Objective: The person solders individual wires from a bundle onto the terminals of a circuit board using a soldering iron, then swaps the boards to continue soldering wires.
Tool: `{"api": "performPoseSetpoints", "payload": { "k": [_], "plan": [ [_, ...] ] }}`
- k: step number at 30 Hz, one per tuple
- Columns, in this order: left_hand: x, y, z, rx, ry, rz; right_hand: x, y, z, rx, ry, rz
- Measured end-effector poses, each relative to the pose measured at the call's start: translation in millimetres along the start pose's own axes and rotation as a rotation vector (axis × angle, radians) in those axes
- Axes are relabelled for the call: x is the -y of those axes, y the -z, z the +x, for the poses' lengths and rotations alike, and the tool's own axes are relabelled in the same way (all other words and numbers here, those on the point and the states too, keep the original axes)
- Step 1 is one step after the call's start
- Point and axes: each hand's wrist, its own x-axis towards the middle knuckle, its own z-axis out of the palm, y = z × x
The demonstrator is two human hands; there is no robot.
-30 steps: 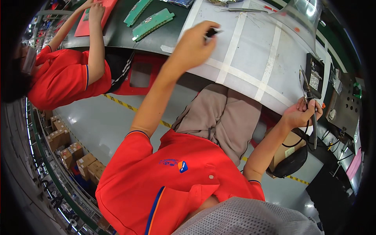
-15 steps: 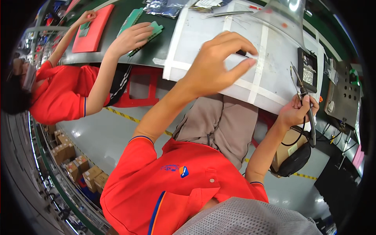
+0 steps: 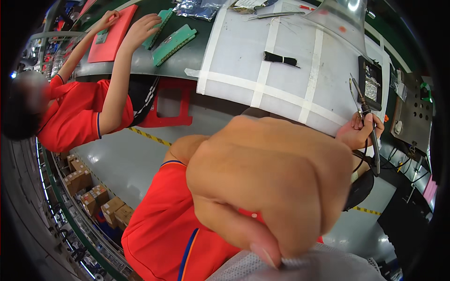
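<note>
My left hand point(image 3: 272, 178) is large and close in front of me, its fingers curled and thumb pressed in. Its fingertips pinch the grey mesh fabric point(image 3: 234, 266) at the lower edge, which bunches there. My right hand point(image 3: 361, 133) is closed at the mat's right edge around a soldering iron point(image 3: 367, 107) with a dark grip and black cord. Slim metal tweezers point(image 3: 352, 96) rise beside it from the same grip. On the white mat point(image 3: 234, 61) lies a bundle of black wires point(image 3: 280, 59) with a white band round it, apart from both hands.
A black tray point(image 3: 370, 82) of silvery bits stands by the right hand, near a clear hood point(image 3: 340, 23). Long tweezers point(image 3: 276, 15) lie at the back. Leftward, a co-worker's hand point(image 3: 143, 30) is near green circuit boards point(image 3: 174, 44); the other touches a pink pad point(image 3: 119, 35).
My left hand has come off the mat toward me, down to the mesh fabric, uncovering the wire bundle. My right hand stays nearly still. The co-worker's hand has left the nearer green board.
</note>
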Motion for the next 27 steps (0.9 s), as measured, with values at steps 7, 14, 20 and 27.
{"api": "performPoseSetpoints", "payload": {
  "k": [7,14,20,27],
  "plan": [
    [23.0,6.6,-29.4,0.383,0.163,-0.225,0.7,9.7,-3.3,-0.096,-0.003,-0.038],
    [13.0,-2.5,-11.5,0.709,0.172,-0.063,-2.2,17.3,-6.4,-0.031,-0.018,-0.016],
    [9.3,-11.0,-1.8,0.404,-0.181,0.762,-7.8,9.0,3.8,-0.033,-0.044,0.072],
    [15.7,-22.5,-16.0,0.364,-0.056,0.487,-7.6,3.1,-6.5,0.003,-0.034,0.095]
  ]
}}
